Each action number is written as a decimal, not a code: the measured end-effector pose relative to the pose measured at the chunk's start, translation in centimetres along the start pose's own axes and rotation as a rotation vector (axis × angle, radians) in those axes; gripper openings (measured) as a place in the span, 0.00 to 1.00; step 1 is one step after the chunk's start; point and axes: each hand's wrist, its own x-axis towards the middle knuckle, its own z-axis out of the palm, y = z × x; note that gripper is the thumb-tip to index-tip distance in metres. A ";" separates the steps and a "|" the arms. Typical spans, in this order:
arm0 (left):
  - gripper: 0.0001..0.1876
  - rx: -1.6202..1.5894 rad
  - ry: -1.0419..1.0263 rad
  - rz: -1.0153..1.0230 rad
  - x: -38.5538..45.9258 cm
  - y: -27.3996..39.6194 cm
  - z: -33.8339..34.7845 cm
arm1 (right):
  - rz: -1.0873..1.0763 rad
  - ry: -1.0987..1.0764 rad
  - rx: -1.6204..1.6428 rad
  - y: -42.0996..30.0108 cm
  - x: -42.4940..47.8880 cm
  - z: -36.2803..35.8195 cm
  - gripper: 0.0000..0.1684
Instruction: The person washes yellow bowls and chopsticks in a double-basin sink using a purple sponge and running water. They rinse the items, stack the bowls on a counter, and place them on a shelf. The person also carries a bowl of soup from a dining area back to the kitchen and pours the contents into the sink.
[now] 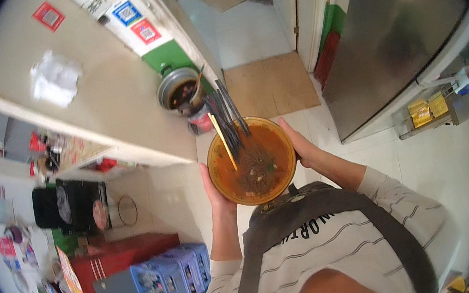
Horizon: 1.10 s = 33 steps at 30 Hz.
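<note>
Between my two hands is a round yellow-brown bowl (223, 190) of reddish-orange soup (276, 143), in front of my apron. Dark noodles (259, 167) lie in the soup with a few pale and green bits. Several dark chopsticks (227, 118) lean over the bowl's far rim with their lower ends in the soup. A pale yellow chopstick (224, 143) slants in beside them. My left hand (217, 194) presses on the bowl's left side, and my right hand (300, 143) grips its right side. The fingers beneath the bowl are hidden.
A metal pot (164, 94) of dark liquid stands by the corner of a counter (121, 81) at left. Ahead, a brown mat (271, 87) lies before a doorway. A stainless-steel panel (384, 40) stands at right. Blue crates of bottles (174, 281) and a black chair (81, 205) are at left.
</note>
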 end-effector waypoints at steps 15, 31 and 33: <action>0.32 -0.013 -0.191 -0.086 40.1 4.6 15.6 | -0.283 0.048 0.044 -24.9 29.5 -10.1 0.34; 0.32 0.067 -0.110 -0.102 81.6 12.6 34.4 | -0.193 0.030 0.046 -55.2 63.6 -20.0 0.36; 0.32 0.033 -0.156 -0.107 86.7 13.1 36.4 | -0.181 0.071 0.035 -57.5 68.5 -21.9 0.36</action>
